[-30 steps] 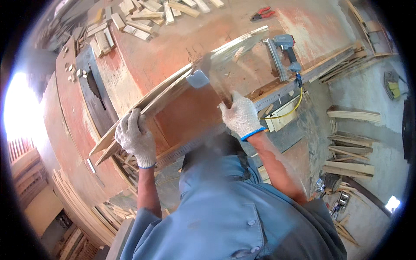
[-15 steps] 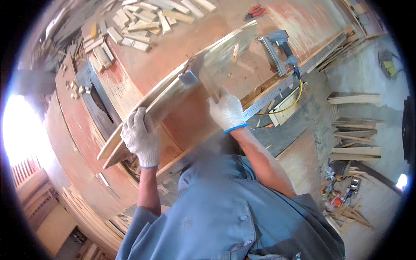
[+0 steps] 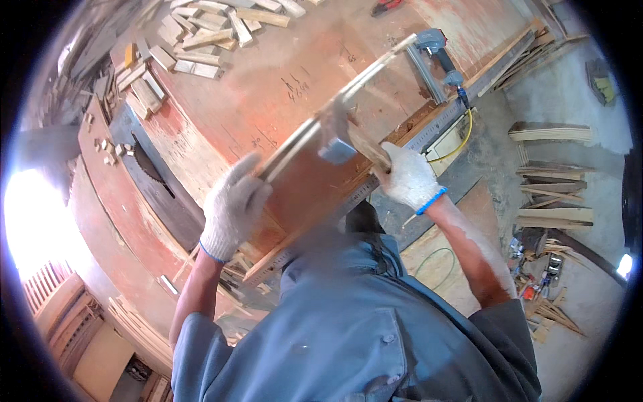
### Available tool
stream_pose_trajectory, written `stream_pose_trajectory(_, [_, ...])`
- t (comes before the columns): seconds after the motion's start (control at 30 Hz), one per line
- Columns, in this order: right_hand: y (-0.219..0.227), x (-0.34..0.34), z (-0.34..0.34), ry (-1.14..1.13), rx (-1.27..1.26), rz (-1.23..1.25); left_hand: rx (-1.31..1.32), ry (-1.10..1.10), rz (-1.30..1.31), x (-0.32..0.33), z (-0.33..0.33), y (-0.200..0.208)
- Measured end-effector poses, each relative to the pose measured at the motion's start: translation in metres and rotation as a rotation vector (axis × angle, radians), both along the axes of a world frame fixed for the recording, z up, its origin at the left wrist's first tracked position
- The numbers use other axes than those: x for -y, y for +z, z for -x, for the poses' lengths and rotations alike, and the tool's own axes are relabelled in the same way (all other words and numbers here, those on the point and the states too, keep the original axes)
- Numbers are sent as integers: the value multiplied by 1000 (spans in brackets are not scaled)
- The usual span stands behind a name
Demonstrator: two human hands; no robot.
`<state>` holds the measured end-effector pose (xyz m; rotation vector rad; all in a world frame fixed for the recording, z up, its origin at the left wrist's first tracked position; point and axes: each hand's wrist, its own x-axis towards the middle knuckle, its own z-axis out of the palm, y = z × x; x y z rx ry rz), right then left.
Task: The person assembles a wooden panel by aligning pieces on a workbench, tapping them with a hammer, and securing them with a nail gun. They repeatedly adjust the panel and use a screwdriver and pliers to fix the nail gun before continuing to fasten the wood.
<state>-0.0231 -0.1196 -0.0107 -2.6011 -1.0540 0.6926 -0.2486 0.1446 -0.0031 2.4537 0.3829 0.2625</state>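
A pair of long, pale wooden strips (image 3: 301,141), seen edge-on, slants across the workbench (image 3: 315,53) toward a grey nail gun. At their near end, my gloved left hand (image 3: 233,209) has its thumb and fingers about the wood; motion blurs its fingertips. My gloved right hand (image 3: 410,177) is wrapped round the wooden handle of a hammer (image 3: 367,146). The hammer's metal head, smeared by motion, hangs beside the middle of the strips. Whether it touches them I cannot tell.
The nail gun (image 3: 435,57) lies at the back right, with a yellow hose (image 3: 469,134) running off the bench edge. Offcuts (image 3: 207,40) are piled at the far left. A saw blade (image 3: 149,164) rises through a slot on the left. Wood pieces (image 3: 552,218) lie on the right floor.
The strips have shifted away and to the right, their near end now at my left hand. My right hand has moved right, and the hammer head has come right and lower.
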Motion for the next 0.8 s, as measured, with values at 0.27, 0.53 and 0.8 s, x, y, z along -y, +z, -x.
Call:
stream_pose_trajectory(0.27, [-29,-29,23,-64,67,-195,-93,24,-27,-16,-9,4])
stream_pose_trajectory(0.53, [-45,-71,35,-189,154,-114,-221,32,-68,-47,-25,-2])
stream_pose_trajectory(0.8, [-63,-71,22,-142,144,-239,-310,70,-67,-44,-39,15])
